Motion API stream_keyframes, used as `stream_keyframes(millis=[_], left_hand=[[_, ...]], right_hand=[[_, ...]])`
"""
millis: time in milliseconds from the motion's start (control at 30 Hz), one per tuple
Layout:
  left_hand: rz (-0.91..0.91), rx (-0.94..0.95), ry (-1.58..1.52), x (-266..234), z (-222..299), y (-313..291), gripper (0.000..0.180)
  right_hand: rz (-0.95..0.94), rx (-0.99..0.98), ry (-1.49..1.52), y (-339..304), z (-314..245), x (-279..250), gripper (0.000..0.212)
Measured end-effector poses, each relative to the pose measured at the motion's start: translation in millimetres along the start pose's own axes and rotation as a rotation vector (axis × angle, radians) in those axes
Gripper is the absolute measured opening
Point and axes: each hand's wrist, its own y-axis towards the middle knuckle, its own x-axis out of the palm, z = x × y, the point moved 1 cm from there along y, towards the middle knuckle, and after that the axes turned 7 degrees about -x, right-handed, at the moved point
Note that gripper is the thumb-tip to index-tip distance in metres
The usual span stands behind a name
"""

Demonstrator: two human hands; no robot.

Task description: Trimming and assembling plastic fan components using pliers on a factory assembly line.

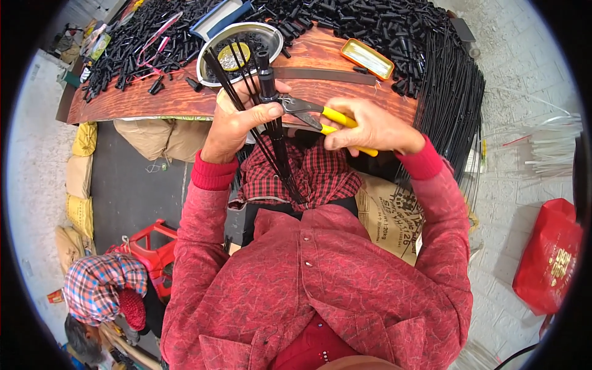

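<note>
My left hand (231,126) is closed round a bundle of thin black rods and a black tube, which looks like an umbrella frame (279,154). The bundle slants from above the table edge down to the checked cloth on my lap. In my right hand (373,126) are pliers (338,117) with yellow handles. Their dark jaws reach the tube's collar beside my left thumb, where a bit of thin wire shows. What exactly the jaws grip is too small to tell. Behind my left hand, a metal bowl (275,38) holds a round yellow tin (234,57) of tiny parts.
Black plastic tubes (382,28) lie heaped along the far side of the wooden table (148,106). A dark flat bar (324,76) and a yellow-rimmed tin (368,58) lie nearer. Long black rods (453,105) hang at right. Another person (102,287) is at lower left beside a red stool (154,246).
</note>
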Motion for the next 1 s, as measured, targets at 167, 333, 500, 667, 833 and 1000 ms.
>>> stream_keyframes(millis=[167,333,500,667,833,1000], left_hand=[[-0.027,-0.012,0.023,1.1,4.3,3.4,0.033],[-0.038,-0.05,0.03,10.4,8.5,4.6,0.037],[-0.1,-0.024,0.036,10.7,11.4,1.7,0.038],[-0.142,0.004,0.112,12.2,9.9,5.1,0.035],[-0.048,-0.026,0.052,6.7,7.5,0.1,0.041],[-0.075,-0.054,0.043,10.4,9.8,4.3,0.037]], right_hand=[[0.566,-0.58,-1.014,-20.4,-4.6,17.7,0.04],[0.382,-0.545,-1.161,-33.6,-16.5,1.8,0.038],[-0.253,0.402,0.692,-31.4,-0.6,-6.6,0.08],[-0.256,0.216,0.781,-30.2,35.3,5.8,0.082],[0.011,-0.164,-0.188,-35.7,6.1,-11.5,0.058],[0.367,-0.292,-1.124,-50.9,-10.7,0.2,0.04]])
